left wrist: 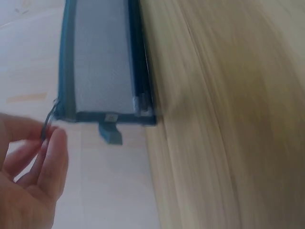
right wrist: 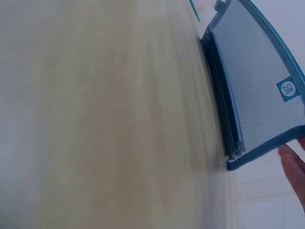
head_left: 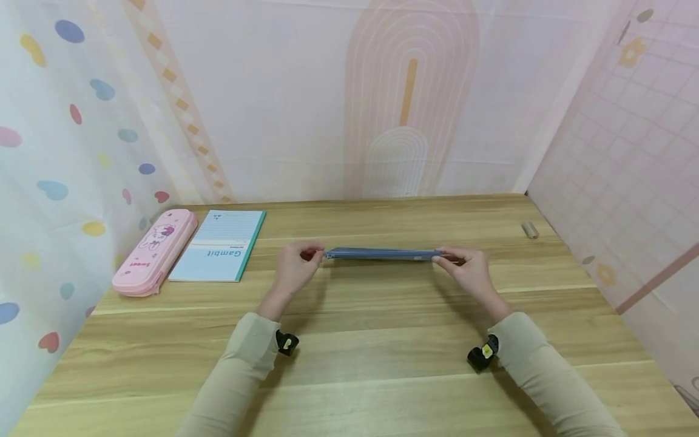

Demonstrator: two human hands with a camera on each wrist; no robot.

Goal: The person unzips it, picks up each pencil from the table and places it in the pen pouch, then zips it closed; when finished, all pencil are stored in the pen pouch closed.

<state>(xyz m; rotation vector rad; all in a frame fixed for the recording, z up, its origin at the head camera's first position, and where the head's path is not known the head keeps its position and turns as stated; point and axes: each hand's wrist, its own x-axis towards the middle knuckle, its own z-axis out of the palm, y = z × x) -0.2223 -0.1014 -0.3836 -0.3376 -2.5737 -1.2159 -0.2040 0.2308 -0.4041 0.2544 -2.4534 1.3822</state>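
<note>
A blue zip pouch (head_left: 382,254) with see-through mesh sides (left wrist: 102,57) is held up on edge over the table, seen nearly edge-on from the head. At its left end my left hand (head_left: 295,264) pinches the zipper pull (left wrist: 47,121) between thumb and fingers. A small fabric tab (left wrist: 110,133) sticks out from that same end. My right hand (head_left: 466,267) pinches the upper corner at the other end, thumb toward me. In the right wrist view a round-marked label (right wrist: 288,88) sits on the mesh, and dark slim shapes (right wrist: 224,95) lie along the lower edge.
To the left on the wooden table (head_left: 371,388) lie a pink pencil case (head_left: 155,252) and a notebook (head_left: 218,246) with a teal spine. A small brown block (head_left: 530,229) lies at the far right. Patterned curtains (head_left: 295,91) close off the back and both sides.
</note>
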